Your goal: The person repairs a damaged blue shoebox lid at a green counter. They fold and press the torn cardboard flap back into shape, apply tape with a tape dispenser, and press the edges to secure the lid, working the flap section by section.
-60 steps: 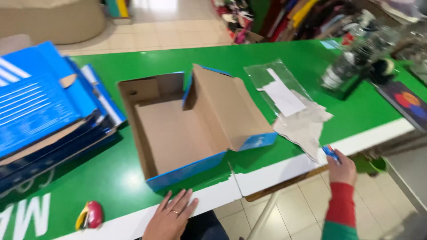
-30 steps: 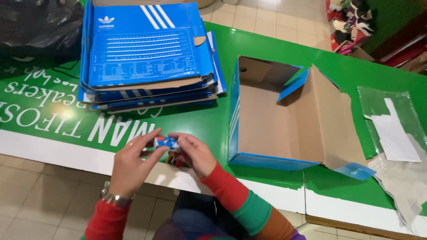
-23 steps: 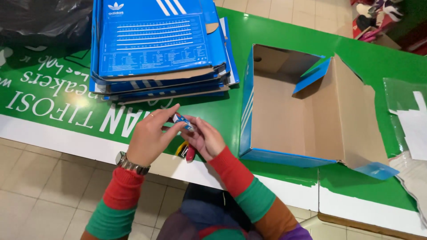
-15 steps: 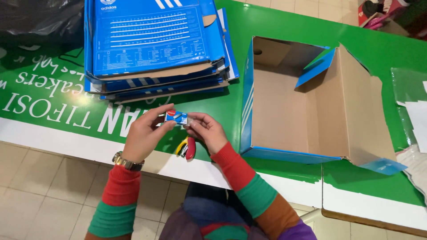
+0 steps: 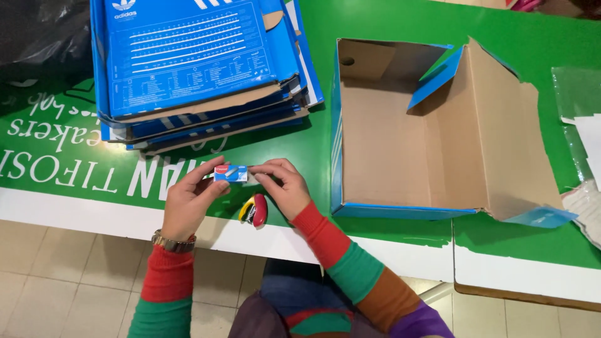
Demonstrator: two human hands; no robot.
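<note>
— Hands first: what are you gripping?
— Your left hand [image 5: 188, 203] and right hand [image 5: 283, 188] pinch a small blue box [image 5: 230, 173] between them, fingers closed on either end, just above the green bench [image 5: 388, 238].
— Anything under it?
— Red-and-yellow mini stapler [image 5: 253, 209] lies on the bench, just beside your right hand.
— Surroundings?
— Stack of flattened blue boxes [image 5: 194, 62] lies behind your hands; open cardboard shoebox [image 5: 407, 134] sits to the right, well apart.

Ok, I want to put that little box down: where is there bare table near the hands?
Free: the green strip between the flat box stack and the open box, just above the hands. Crowded: by the stapler under the right hand. The left hand holds the small box.
</note>
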